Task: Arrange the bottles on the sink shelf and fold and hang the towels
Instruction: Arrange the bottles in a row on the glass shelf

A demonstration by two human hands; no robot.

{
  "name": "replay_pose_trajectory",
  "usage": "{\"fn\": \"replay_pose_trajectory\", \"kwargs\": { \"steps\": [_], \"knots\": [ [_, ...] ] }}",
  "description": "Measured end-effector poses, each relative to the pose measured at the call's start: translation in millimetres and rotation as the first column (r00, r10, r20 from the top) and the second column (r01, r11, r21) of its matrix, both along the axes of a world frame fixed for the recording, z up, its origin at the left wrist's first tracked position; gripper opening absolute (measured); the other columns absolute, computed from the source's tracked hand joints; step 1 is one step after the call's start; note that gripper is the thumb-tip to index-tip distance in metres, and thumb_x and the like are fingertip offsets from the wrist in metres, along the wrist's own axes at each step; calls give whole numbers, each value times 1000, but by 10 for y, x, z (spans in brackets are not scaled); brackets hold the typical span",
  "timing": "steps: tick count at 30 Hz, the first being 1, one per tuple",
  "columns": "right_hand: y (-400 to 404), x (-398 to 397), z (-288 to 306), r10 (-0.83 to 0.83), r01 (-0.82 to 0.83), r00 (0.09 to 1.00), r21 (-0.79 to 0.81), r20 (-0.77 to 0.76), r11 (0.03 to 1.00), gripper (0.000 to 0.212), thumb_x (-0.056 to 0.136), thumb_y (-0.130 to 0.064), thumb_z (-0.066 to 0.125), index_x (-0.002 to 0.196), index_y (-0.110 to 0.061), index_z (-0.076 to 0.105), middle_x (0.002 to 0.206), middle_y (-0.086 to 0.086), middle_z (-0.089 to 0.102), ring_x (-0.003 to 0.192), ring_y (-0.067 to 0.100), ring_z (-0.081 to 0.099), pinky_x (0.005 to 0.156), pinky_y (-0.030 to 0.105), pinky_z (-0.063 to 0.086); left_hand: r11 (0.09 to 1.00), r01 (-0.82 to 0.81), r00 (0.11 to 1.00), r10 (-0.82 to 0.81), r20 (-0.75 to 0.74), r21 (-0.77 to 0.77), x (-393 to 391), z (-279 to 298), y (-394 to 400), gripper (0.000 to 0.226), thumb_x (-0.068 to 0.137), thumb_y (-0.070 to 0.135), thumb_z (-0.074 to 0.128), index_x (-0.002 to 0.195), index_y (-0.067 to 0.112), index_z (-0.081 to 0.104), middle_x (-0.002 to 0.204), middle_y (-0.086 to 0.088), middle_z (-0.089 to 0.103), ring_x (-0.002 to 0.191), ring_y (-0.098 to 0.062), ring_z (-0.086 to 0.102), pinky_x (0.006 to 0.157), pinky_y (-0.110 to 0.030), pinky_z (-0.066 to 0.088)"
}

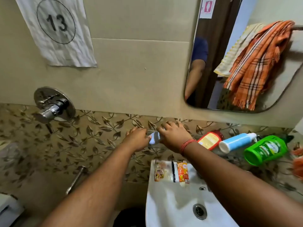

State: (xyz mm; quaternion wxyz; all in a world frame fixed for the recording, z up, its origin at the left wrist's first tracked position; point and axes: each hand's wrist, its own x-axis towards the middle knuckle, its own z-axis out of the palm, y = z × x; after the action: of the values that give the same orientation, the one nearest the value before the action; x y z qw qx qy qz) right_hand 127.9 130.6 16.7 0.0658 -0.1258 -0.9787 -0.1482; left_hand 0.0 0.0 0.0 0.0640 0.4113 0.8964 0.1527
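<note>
Both my hands reach to the left end of the glass shelf (193,135) above the sink. My left hand (136,138) and my right hand (173,136) hold a small pale blue bottle (154,138) between them, fingers curled round it; most of it is hidden. Three bottles lie on their sides further right on the shelf: a red one with a yellow label (209,139), a blue and white pump bottle (237,142), and a green one (266,149). The mirror reflects an orange checked towel (255,63) and a yellow-white towel (236,51) bunched over a rail.
The white sink (173,202) stands below, with sachets (172,171) on its back rim. A chrome tap valve (52,107) sticks out of the wall at left. A paper sheet marked 13 (55,30) hangs on the wall. Something orange (298,159) shows at the right edge.
</note>
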Motion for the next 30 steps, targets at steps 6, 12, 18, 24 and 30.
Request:
{"fn": "replay_pose_trajectory", "kwargs": {
  "steps": [6, 12, 18, 24, 30],
  "knots": [
    [-43, -210, 1, 143, -143, 981, -15, 128, 990, 50, 90, -30, 65, 136, -22, 47, 130, 8, 57, 116, 30, 53, 88, 43, 53, 986, 19, 995, -35, 97, 167, -102, -159, -10, 33, 98, 33, 52, 122, 16, 66, 130, -9, 61, 123, -28, 50, 102, -43, 45],
    [-37, -265, -88, 180, -181, 983, 25, 17, 983, 43, 88, -14, 64, 129, -20, 51, 117, 9, 60, 105, 30, 58, 72, 40, 54, 886, -178, 889, -42, 456, 428, 2, -285, -56, 27, 100, 22, 55, 122, 13, 68, 124, -3, 63, 114, -20, 58, 92, -35, 49],
    [11, -271, -33, -93, -82, 944, -499, -316, 863, 23, 95, -16, 52, 117, -14, 59, 109, 10, 67, 96, 28, 63, 74, 34, 48, 713, -383, 731, -155, 664, 588, 15, -152, -95, 27, 103, 13, 49, 124, 18, 66, 120, 1, 68, 116, -13, 58, 83, -18, 44],
    [118, -283, 11, -297, -46, 913, -794, -279, 606, 28, 92, -12, 63, 121, -14, 62, 112, 8, 70, 98, 20, 63, 86, 34, 53, 779, -238, 793, -189, 579, 580, 31, -25, 31, 46, 99, 8, 59, 143, 18, 50, 127, 5, 62, 122, -10, 58, 87, -12, 45],
    [141, -269, -59, -263, -71, 923, -793, -283, 605, 34, 92, -16, 65, 126, -17, 59, 116, 3, 68, 101, 17, 62, 88, 34, 53, 822, -194, 855, -127, 503, 536, 81, -15, 83, 45, 98, 17, 63, 141, 20, 51, 133, 2, 61, 117, -9, 55, 91, -24, 45]
  ]
}}
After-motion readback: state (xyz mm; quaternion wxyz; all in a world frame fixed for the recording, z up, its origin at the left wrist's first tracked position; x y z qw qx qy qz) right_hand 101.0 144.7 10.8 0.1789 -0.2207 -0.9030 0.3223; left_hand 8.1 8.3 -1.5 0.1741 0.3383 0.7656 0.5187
